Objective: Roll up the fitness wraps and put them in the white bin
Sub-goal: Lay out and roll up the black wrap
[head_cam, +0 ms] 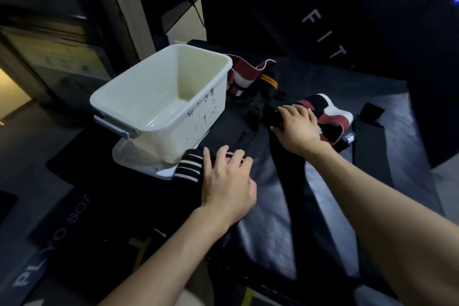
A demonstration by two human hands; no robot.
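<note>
The white bin stands tilted on its lid at the left of a dark padded box top, and it holds nothing. My left hand rests on a black wrap with white stripes beside the bin, fingers curled over its edge. My right hand grips the rolled end of a long black wrap that trails toward me. A red, white and black wrap lies just right of that hand. Another red and white wrap sits behind the bin.
The black padded surface carries everything. A black strap lies at its right side. Dark boxes with white lettering rise behind. A dark floor mat with letters lies at lower left.
</note>
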